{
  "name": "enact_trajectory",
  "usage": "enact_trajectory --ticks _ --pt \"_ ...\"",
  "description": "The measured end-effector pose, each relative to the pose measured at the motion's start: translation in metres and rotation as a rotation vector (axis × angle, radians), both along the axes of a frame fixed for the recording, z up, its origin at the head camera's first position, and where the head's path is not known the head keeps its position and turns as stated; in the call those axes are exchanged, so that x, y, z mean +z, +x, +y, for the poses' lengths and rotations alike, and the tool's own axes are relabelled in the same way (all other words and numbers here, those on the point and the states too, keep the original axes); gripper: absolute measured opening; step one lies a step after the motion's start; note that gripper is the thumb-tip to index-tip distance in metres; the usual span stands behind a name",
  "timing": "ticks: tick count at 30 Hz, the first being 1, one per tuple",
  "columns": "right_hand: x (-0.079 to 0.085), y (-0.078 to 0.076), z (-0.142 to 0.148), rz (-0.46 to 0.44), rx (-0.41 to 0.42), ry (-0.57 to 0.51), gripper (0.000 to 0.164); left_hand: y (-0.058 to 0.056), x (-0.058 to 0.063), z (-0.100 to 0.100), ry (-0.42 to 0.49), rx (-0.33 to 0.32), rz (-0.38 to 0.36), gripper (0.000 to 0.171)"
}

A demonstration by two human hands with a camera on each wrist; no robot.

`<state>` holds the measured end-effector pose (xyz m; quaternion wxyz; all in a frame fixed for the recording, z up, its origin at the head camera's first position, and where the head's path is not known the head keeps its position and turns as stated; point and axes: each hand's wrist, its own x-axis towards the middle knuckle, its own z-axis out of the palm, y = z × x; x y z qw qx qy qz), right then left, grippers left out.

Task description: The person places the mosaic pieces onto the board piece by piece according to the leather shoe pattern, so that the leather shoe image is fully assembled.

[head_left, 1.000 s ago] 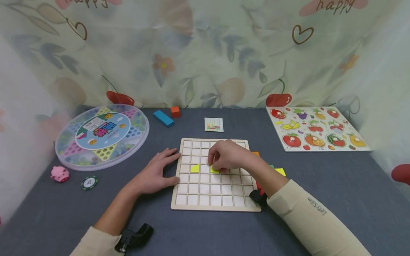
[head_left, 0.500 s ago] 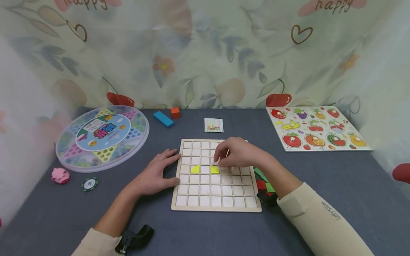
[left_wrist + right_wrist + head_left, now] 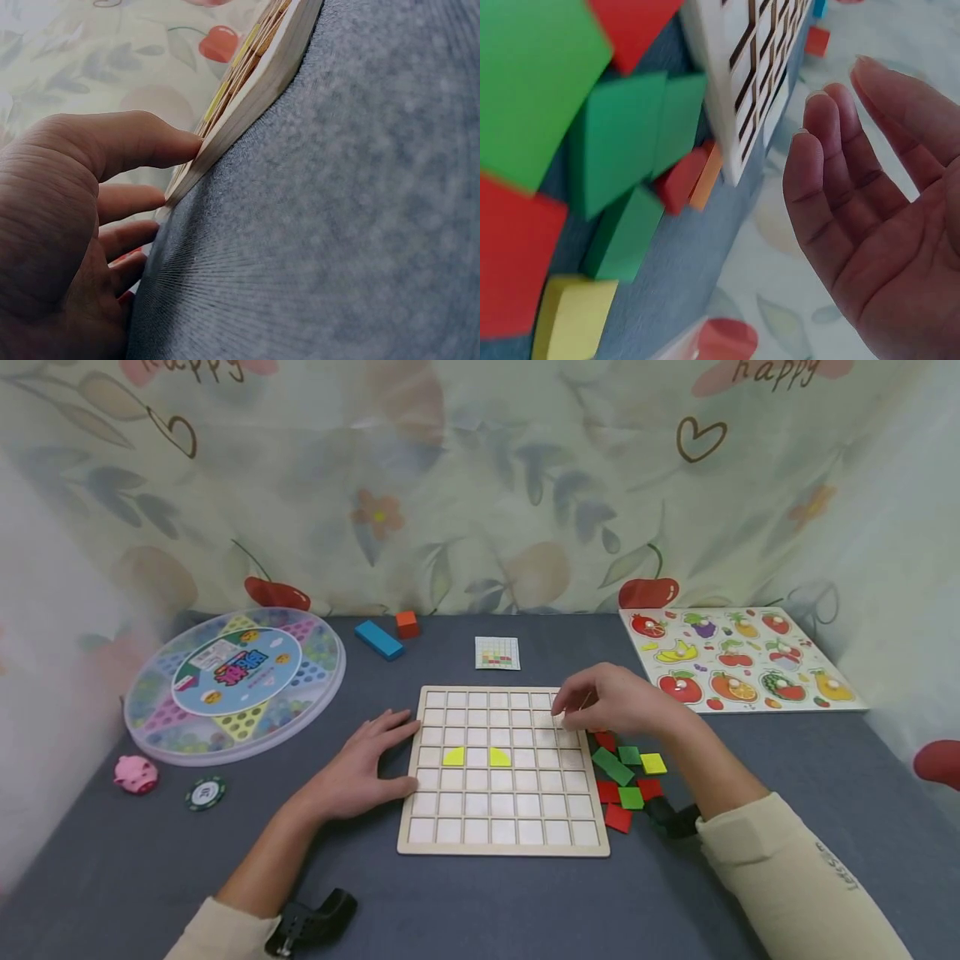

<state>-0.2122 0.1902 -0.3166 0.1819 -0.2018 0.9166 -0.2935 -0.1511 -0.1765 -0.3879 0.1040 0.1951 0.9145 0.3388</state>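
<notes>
A wooden grid board (image 3: 502, 849) with white squares lies mid-table. Two yellow quarter-round tiles, the left tile (image 3: 453, 757) and the right tile (image 3: 500, 757), sit in one row of it with a bare square between them. My left hand (image 3: 367, 768) rests at the board's left edge; in the left wrist view its thumb (image 3: 150, 142) touches the rim. Over the board's upper right side hovers my right hand (image 3: 618, 700), loosely bent and holding nothing, as the right wrist view shows. Beside the board's right edge lie several loose tiles, among them a green tile (image 3: 612, 767) and a yellow tile (image 3: 654, 764).
A small pattern card (image 3: 497, 653) lies behind the board. Further left are a blue block (image 3: 379, 640), an orange cube (image 3: 407, 625), a round game box (image 3: 236, 670), a pink pig figure (image 3: 136, 774) and a chip (image 3: 206, 794). A fruit puzzle board (image 3: 738, 664) lies back right.
My right hand has let go of the right yellow tile in its square and moved right, toward the loose tiles, uncovering more of the board. My left hand stays at the board's edge.
</notes>
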Motion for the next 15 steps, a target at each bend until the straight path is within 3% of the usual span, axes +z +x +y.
enact_trajectory --ticks 15 --pt "-0.008 -0.003 0.036 -0.025 -0.044 -0.006 0.018 0.001 0.001 0.000 0.007 -0.001 0.003 0.076"
